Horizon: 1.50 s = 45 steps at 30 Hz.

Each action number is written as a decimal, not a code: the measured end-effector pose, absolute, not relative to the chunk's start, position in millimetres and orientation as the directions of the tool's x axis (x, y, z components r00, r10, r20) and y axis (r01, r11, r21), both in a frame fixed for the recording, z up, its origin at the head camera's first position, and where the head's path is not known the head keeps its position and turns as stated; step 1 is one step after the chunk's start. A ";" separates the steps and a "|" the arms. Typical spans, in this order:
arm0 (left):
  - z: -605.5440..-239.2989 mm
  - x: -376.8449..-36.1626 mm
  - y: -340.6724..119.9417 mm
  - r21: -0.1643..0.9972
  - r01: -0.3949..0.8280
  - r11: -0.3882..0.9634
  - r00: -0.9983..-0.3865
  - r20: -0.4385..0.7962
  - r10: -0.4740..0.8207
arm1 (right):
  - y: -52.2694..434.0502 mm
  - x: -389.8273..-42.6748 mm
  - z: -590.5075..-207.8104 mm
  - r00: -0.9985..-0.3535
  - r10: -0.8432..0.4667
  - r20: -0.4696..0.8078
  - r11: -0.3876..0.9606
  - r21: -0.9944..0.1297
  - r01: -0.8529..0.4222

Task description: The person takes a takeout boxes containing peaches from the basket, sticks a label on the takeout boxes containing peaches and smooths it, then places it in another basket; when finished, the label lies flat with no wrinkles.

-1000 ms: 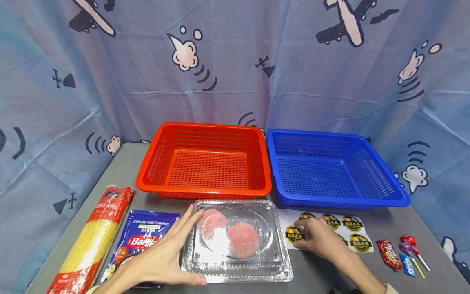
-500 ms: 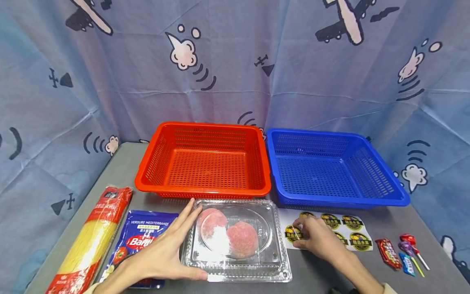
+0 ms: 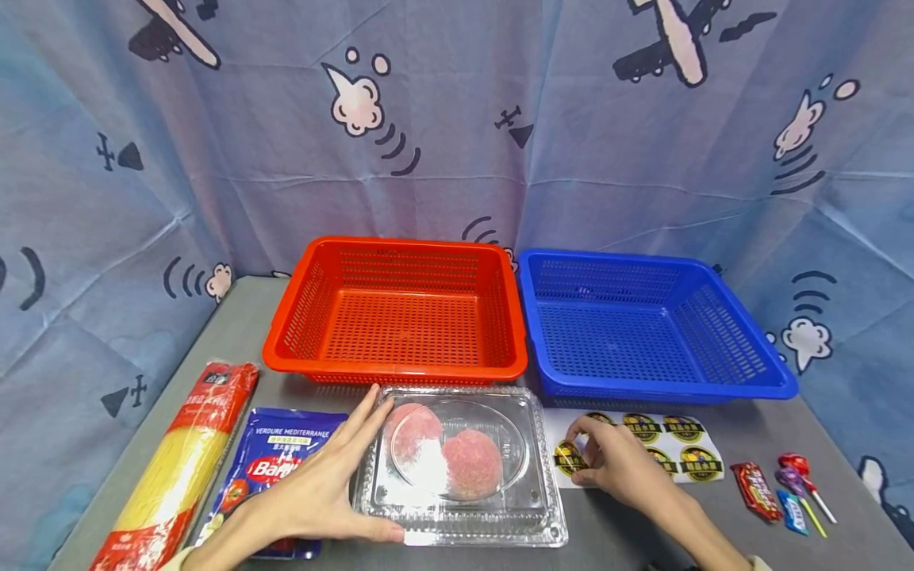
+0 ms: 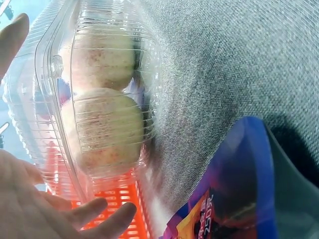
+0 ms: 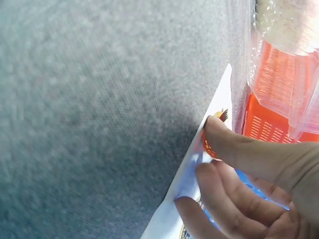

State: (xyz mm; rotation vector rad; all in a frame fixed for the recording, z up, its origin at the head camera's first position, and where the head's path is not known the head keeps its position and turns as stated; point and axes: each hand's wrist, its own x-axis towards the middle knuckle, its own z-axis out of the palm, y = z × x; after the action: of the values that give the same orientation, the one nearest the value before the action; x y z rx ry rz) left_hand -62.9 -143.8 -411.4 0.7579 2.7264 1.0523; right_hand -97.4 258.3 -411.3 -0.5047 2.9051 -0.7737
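Stickers, round with black and yellow print, sit on a white sheet (image 3: 673, 446) that lies on the grey counter (image 3: 600, 523), just right of a clear plastic box (image 3: 485, 536) and in front of a blue basket (image 3: 664, 390). The right hand (image 3: 617, 464) is over the left part of this sheet, fingers bent, with a narrow gap between thumb and forefinger in the head view. In the right wrist view its thumb touches the nearest sticker (image 3: 567, 458); whether that sticker is pinched, I cannot tell.

The left hand (image 3: 321, 484) is spread wide at the left side of the box, its straight fingers along the far part of that side and its thumb at the near left corner. The box is closed and flat, with two pink round fruits (image 3: 473, 464) side by side inside; glare on the lid hides part of the left one.

A red basket (image 3: 400, 370) stands behind the box, beside the blue one. Left of the box lie a blue pouch (image 3: 286, 432), partly covered by the left hand and forearm, and a long pack of pasta (image 3: 167, 468). Near the right edge are a red-wrapped sweet (image 3: 755, 492), a blue-wrapped sweet (image 3: 792, 513) and two lollipops (image 3: 794, 465). A patterned blue curtain (image 3: 457, 119) hangs behind everything.
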 end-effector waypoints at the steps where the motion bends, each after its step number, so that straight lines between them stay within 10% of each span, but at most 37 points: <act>1: -411.5 -63.0 -143.9 0.655 0.413 0.633 -0.866 0.067 0.495 | 258.4 -97.2 -411.0 -0.940 -0.342 -0.004 0.816 -0.497 -0.295; 31: -409.8 -62.6 -143.0 0.658 0.413 0.629 -0.861 0.057 0.506 | 262.4 -94.2 -407.9 -0.909 -0.418 0.008 0.638 -0.709 -0.299; 45: -410.2 -63.1 -143.5 0.659 0.419 0.624 -0.859 0.064 0.508 | 257.2 -96.2 -371.3 -0.903 -0.333 0.273 0.596 -0.681 -0.426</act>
State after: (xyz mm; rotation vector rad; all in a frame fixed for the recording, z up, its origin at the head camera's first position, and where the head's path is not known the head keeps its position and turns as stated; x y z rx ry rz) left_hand -63.1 -143.5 -410.2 0.7789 2.7144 1.0513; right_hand -96.2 257.2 -371.3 -0.6946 2.9094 -1.2922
